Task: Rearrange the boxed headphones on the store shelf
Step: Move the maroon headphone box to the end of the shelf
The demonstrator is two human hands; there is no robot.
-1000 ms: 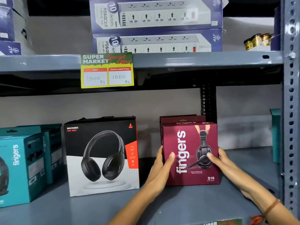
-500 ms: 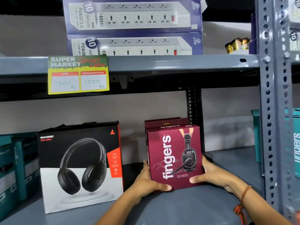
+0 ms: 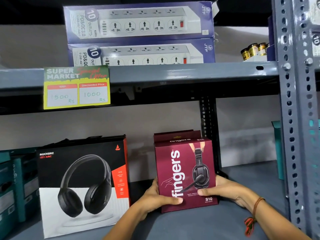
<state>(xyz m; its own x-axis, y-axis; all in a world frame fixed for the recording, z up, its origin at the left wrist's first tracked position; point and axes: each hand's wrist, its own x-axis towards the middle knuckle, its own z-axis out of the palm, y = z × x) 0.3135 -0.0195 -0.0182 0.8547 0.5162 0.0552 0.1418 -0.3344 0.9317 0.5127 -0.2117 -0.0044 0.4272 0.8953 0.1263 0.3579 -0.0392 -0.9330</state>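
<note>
progress: mid-task | grip: left hand (image 3: 155, 198) + right hand (image 3: 223, 189) clamp maroon box (image 3: 185, 174) sides | box upright on shelf (image 3: 242, 177), black box (image 3: 83, 186) to grip's left | left: final placement, remaining boxes

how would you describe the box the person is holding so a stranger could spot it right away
Start at the yellow price tag on the grey shelf edge, then drop to the lower shelf, right of the black and white Rockerz box. The maroon fingers box stands there, gripped by the left hand and right hand. It alone is maroon, with white lettering.
</note>
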